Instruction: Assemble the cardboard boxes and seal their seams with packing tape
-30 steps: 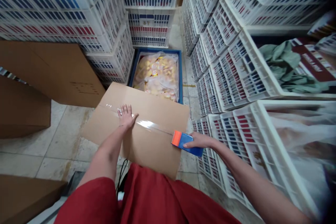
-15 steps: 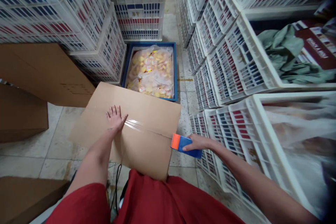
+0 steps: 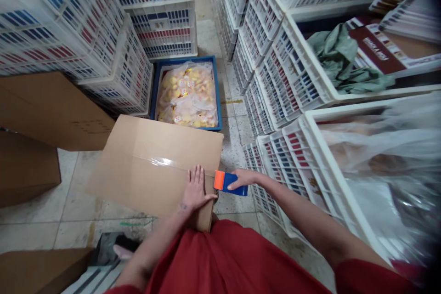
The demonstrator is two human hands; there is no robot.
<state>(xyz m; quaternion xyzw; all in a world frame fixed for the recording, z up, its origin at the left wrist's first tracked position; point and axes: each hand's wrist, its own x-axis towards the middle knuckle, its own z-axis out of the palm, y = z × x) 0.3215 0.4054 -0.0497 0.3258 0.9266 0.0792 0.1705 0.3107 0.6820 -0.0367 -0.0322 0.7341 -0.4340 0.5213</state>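
pressing our l hand [image 3: 196, 190] flat on the carton [image 3: 148, 151], we hold its fingers open & straight, thumb out to the side, palm down nr the carton's r end. our r hand [image 3: 243, 178] has its fingers closed round the blue body of the tape dispenser [image 3: 230, 182], thumb on top; its orange end points l, right by the carton's r edge, nr the seam. can't tell if that end touches the cardboard.

the carton lies btwn us & the blue crate [image 3: 217, 101], its near r corner up against our red clothing [image 3: 213, 262]. shiny clear tape [image 3: 161, 161] runs along the seam, l of our l hand.

blue crate sits on the tiled floor [image 3: 229, 124] just past the carton, w/ a clear bag of yellow pcs [image 3: 188, 94] inside. white slatted crates [image 3: 138, 62] stand stacked behind it & to its l; more white crates on the r [image 3: 285, 73] run along that side. one upper crate there holds green cloth [image 3: 334, 55] & a maroon & white printed box [image 3: 375, 50]; the one below holds clear plastic bags [image 3: 389, 156]. big brown cardboard [image 3: 51, 110] stands at far l, plus another brown piece [image 3: 41, 268] at bottom l.
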